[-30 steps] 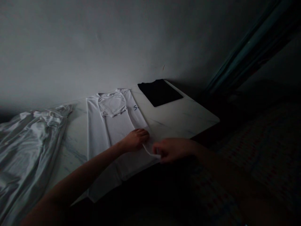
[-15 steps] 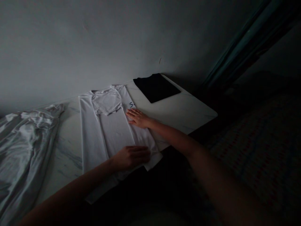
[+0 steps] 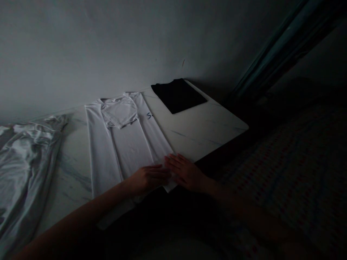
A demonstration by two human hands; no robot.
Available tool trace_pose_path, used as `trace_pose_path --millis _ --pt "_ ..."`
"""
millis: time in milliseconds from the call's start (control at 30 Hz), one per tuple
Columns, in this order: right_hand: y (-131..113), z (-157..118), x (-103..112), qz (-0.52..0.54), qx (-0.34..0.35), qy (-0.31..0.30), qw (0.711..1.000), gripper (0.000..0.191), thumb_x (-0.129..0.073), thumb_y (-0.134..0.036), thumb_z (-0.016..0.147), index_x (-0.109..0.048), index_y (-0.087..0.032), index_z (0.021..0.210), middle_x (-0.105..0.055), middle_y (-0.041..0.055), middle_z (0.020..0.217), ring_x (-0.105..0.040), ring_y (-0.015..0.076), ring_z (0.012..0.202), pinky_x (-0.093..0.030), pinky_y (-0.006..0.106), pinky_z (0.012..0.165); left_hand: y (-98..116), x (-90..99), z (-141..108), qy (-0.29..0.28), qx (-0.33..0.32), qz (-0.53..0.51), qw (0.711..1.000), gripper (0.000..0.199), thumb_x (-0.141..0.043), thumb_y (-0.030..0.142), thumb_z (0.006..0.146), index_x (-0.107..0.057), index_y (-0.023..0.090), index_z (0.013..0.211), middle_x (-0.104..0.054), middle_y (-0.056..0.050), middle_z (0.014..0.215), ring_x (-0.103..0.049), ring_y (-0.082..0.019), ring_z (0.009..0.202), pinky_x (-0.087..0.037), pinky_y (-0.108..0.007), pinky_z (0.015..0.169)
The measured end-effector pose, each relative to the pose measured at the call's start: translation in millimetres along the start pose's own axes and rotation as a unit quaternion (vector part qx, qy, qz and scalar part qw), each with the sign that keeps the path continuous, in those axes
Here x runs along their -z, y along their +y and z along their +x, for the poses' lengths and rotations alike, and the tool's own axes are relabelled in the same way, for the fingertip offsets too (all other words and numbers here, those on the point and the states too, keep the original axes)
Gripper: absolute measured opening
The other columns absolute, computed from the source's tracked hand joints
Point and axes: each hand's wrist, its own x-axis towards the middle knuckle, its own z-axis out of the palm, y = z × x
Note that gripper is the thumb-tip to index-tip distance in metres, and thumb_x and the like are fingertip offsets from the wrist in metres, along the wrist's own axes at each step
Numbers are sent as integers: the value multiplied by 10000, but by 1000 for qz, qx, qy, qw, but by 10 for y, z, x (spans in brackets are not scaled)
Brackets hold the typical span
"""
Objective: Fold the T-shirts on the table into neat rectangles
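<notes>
A white T-shirt [image 3: 130, 144] lies face down on the table, its sides folded inward over the back and its neckline toward the wall. Its lower end hangs over the table's near edge. My left hand [image 3: 149, 177] rests flat across the lower part of the shirt, fingers stretched to the right. Close beside those fingertips, my right hand [image 3: 185, 172] lies on the shirt's lower right corner with its fingers extended. Neither hand grips the cloth. A small dark mark shows on the shirt's right panel.
A folded black garment [image 3: 179, 95] lies at the far right of the marble-patterned table [image 3: 211, 124]. Crumpled pale clothes [image 3: 29, 159] are heaped at the left. Behind stands a grey wall [image 3: 108, 47]. A patterned cloth surface [image 3: 292, 159] is dim at the right.
My right hand has slid down along the shirt's right side, from beside the dark mark to the lower corner. The left hand stays in place on the cloth.
</notes>
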Motion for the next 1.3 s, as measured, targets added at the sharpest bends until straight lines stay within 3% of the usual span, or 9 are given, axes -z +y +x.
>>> trace_pose_path --millis 133,267,367,467,567,767,933,1133,1300 --pt "-82 -381 -304 -14 -39 146 988 615 -646 -535 877 -555 -214 1393 -617 161 1349 -533 301 1308 -455 518 1084 44 4 4 8 26 -19 999 278 -472 186 1002 -677 202 1191 -698 -100 1287 -582 -191 1297 -404 -460 1180" --pt "-151 -460 -627 -66 -82 292 951 247 -580 -341 929 -671 -270 1147 -691 101 1046 -657 256 1019 -560 459 896 107 28 39 20 43 -40 998 243 -474 206 1009 -670 194 1153 -714 -91 1253 -593 -189 1279 -407 -463 1177" --pt "-186 -399 -712 -80 -86 343 932 185 -514 -217 940 -688 -274 972 -666 64 898 -657 215 904 -577 393 795 142 56 56 26 49 -55 997 231 -465 203 1013 -662 179 1130 -715 -97 1241 -593 -182 1272 -403 -452 1181" --pt "-200 -400 -679 -80 -78 311 944 239 -499 -164 938 -687 -290 859 -642 43 817 -646 196 852 -572 349 746 143 64 55 22 45 -48 998 230 -452 181 1010 -663 178 1101 -707 -101 1251 -581 -190 1282 -390 -463 1188" --pt "-200 -463 -601 -67 -51 270 959 254 -493 -144 939 -695 -291 890 -654 44 826 -644 193 871 -573 335 767 129 40 52 5 40 -24 999 238 -442 173 1008 -664 175 1095 -693 -108 1273 -573 -202 1290 -375 -479 1196" --pt "-73 -429 -429 -120 -9 193 974 365 -491 -257 972 -602 -237 1319 -687 114 1193 -614 249 1156 -559 420 954 317 10 -55 -42 57 78 994 276 -466 200 998 -652 188 1202 -621 -111 1393 -510 -245 1361 -369 -495 1194" --pt "170 -210 -287 -216 71 129 965 555 -506 -74 955 -497 -348 1438 -584 -1 1442 -494 202 1356 -483 390 1092 719 173 -749 -12 145 170 975 475 -374 213 1019 -445 261 1486 -541 -34 1494 -413 -199 1441 -319 -440 1223" --pt "322 -5 -102 -184 182 106 960 476 -499 -96 981 -531 -248 1431 -554 9 1478 -440 210 1411 -462 394 1129 1159 254 -1844 -33 266 273 924 598 -409 246 956 -358 290 1551 -484 8 1539 -436 -174 1424 -328 -317 1197" --pt "368 87 2 -121 223 36 967 503 -452 -103 995 -507 -297 1456 -544 0 1485 -401 203 1443 -434 421 1150 1197 98 -1948 -48 259 347 900 603 -514 349 953 -364 396 1535 -487 28 1540 -407 -213 1442 -261 -377 1230"
